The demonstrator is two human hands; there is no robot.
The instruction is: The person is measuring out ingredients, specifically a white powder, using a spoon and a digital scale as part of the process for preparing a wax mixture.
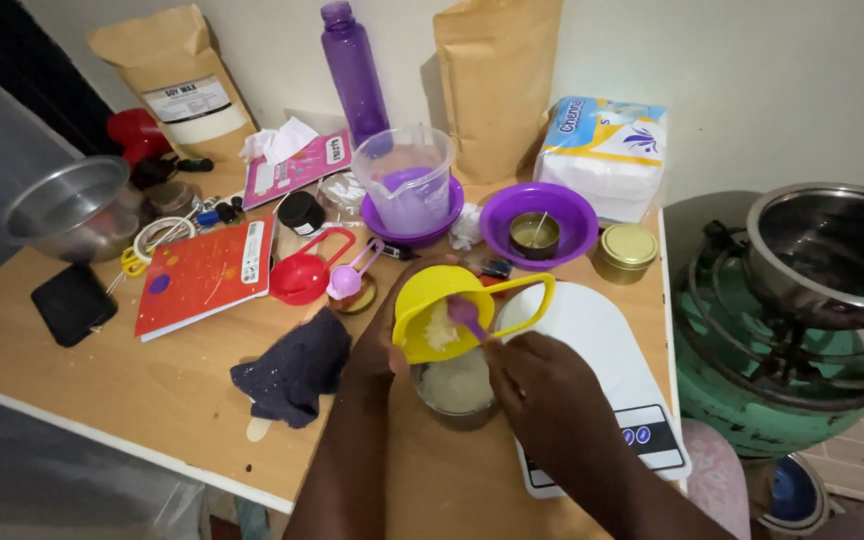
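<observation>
Two bare hands worked over a small metal tin [455,392] of pale flakes beside the white kitchen scale [592,340]. The left hand [380,340] curled around a yellow measuring cup [439,312], tilting it just above the tin. The right hand [542,385] pinched a small purple spoon [466,316], its bowl inside the cup among the flakes. A dark cloth [294,367] lay near on the wooden table [152,400]; a purple bowl [539,222] stood behind.
</observation>
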